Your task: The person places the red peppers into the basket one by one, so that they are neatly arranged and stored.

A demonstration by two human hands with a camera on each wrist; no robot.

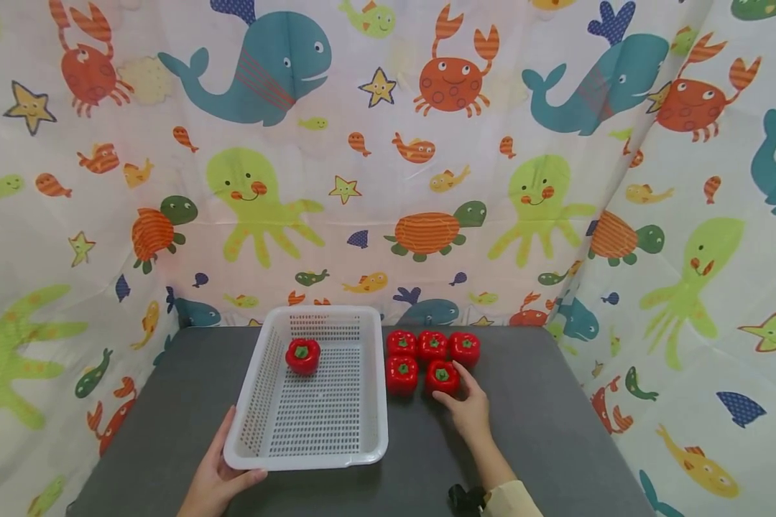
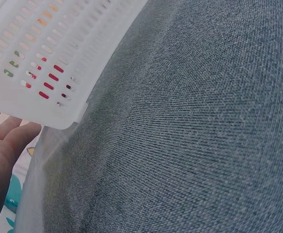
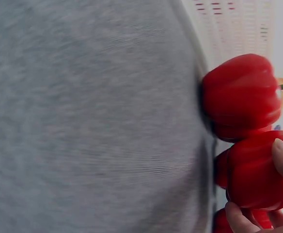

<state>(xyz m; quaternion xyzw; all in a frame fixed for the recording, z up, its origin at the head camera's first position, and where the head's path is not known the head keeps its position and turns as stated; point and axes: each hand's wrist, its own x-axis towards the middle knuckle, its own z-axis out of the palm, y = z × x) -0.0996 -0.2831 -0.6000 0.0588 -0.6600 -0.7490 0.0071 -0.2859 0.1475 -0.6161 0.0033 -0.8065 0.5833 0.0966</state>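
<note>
My left hand holds the near left corner of a white plastic basket, fingers along its left side and thumb at the front. In the left wrist view, fingers touch the basket's rim. Inside the basket, toward the far left, sits one red bell pepper with a green stem. My right hand grips the nearest right-hand red bell pepper between thumb and fingers. In the right wrist view, the thumb presses that bell pepper from one side, with fingertips on the other.
Right of the basket, several more red bell peppers stand close together in two rows, beside and behind the held one. A dark grey table lies under everything. A curtain with printed sea animals hangs behind and along both sides.
</note>
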